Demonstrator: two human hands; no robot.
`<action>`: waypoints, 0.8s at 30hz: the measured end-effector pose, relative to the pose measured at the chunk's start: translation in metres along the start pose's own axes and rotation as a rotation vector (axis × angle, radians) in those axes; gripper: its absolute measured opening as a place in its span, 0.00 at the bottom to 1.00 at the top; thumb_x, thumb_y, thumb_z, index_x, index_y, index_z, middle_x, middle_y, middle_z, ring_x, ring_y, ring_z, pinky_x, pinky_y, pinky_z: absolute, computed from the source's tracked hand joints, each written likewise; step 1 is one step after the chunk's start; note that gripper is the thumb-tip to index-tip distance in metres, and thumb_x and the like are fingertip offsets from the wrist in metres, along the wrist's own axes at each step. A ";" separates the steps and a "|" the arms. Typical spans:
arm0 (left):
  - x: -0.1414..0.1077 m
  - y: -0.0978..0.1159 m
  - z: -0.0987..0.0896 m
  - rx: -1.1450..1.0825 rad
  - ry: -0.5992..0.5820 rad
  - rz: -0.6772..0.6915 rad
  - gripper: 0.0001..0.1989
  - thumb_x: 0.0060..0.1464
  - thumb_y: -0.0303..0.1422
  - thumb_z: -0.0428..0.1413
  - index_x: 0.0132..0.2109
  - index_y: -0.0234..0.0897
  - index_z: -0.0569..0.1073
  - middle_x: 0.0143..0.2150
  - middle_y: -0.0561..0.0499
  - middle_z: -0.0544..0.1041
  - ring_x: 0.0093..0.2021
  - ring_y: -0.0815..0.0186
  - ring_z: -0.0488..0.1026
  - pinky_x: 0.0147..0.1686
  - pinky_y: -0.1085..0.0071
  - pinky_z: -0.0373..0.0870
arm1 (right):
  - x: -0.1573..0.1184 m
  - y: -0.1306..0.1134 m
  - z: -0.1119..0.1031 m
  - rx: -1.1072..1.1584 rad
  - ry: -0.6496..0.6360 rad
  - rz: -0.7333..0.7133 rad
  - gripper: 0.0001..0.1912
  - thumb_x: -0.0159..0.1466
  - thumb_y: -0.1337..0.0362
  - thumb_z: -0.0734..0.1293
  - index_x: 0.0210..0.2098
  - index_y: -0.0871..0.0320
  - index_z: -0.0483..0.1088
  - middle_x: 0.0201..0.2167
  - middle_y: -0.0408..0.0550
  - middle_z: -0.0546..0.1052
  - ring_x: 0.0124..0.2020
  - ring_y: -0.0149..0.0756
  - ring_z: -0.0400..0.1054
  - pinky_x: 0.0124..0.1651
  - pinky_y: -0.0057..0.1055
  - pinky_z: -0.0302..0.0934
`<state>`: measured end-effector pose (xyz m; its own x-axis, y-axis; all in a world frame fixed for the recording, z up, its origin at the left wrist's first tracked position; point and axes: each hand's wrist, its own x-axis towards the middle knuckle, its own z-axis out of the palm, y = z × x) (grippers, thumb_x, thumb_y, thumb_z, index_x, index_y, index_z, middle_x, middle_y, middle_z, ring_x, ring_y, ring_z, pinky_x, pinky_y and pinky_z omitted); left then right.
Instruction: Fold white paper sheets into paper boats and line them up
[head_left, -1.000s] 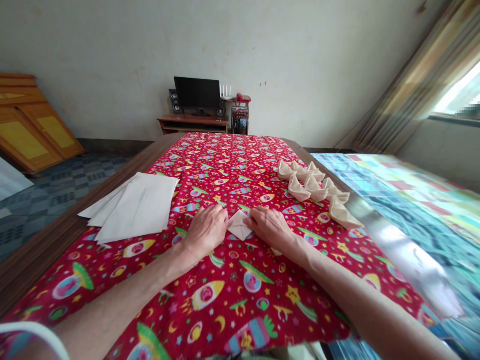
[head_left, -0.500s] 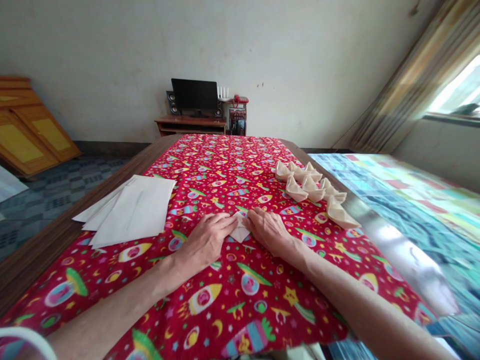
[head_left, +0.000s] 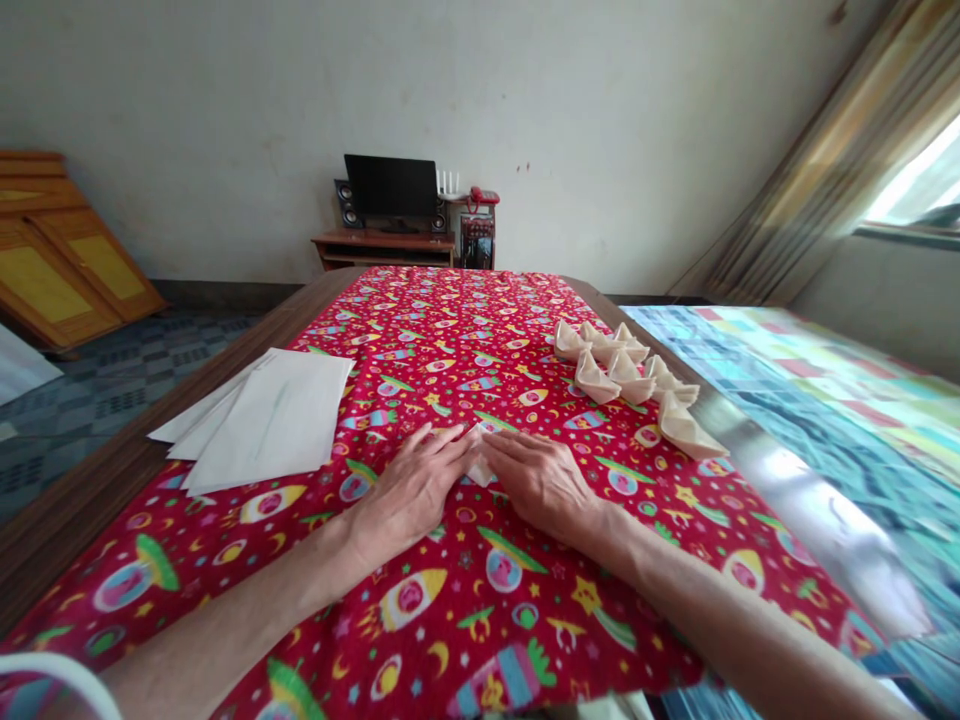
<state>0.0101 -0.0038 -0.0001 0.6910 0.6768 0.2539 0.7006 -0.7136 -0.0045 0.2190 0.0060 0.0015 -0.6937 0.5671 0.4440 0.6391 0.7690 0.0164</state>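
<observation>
A small piece of folded white paper [head_left: 482,472] lies on the red patterned cloth [head_left: 405,625], mostly covered by my hands. My left hand [head_left: 421,480] rests over its left side with fingers extended and slightly apart. From the right, my right hand [head_left: 541,480] lies flat across the paper, its fingers stretched toward the left fingertips. Neither hand grips the paper. Left of them is a fanned stack of white sheets [head_left: 266,425]. Several folded cream paper shapes [head_left: 626,375] stand in a group to the right.
A dark wooden table edge [head_left: 127,470] borders the cloth. Beyond the table stand a monitor [head_left: 391,187] and a red telephone [head_left: 480,196]. A bed with a coloured cover [head_left: 825,400] is at the right, a wooden cabinet [head_left: 75,250] at the left.
My right hand has flattened, its fingers now straighter and covering more of the small folded paper. My left fingers have spread a little. The view has shifted slightly.
</observation>
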 end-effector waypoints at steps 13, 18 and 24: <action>-0.011 -0.006 -0.004 0.093 -0.006 0.004 0.27 0.51 0.19 0.44 0.58 0.34 0.66 0.60 0.49 0.66 0.62 0.63 0.59 0.62 0.60 0.52 | -0.016 0.002 -0.014 -0.016 -0.063 -0.020 0.15 0.69 0.65 0.54 0.49 0.60 0.67 0.49 0.55 0.74 0.52 0.40 0.67 0.58 0.44 0.56; -0.012 -0.011 -0.001 0.027 0.095 -0.010 0.23 0.50 0.18 0.44 0.52 0.28 0.72 0.55 0.43 0.72 0.58 0.61 0.65 0.58 0.62 0.61 | -0.017 0.003 -0.013 0.008 -0.053 -0.025 0.14 0.68 0.66 0.55 0.46 0.61 0.68 0.47 0.55 0.75 0.51 0.41 0.68 0.53 0.39 0.62; -0.001 -0.026 0.006 -0.172 0.342 -0.179 0.15 0.54 0.19 0.44 0.37 0.32 0.74 0.39 0.45 0.76 0.43 0.64 0.72 0.46 0.67 0.70 | -0.010 0.002 -0.010 0.062 -0.019 0.003 0.13 0.68 0.66 0.54 0.41 0.60 0.69 0.39 0.53 0.77 0.44 0.37 0.71 0.48 0.32 0.64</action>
<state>-0.0076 0.0147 -0.0066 0.4414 0.7145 0.5428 0.7443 -0.6294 0.2234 0.2305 -0.0016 0.0061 -0.6985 0.5747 0.4264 0.6200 0.7836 -0.0404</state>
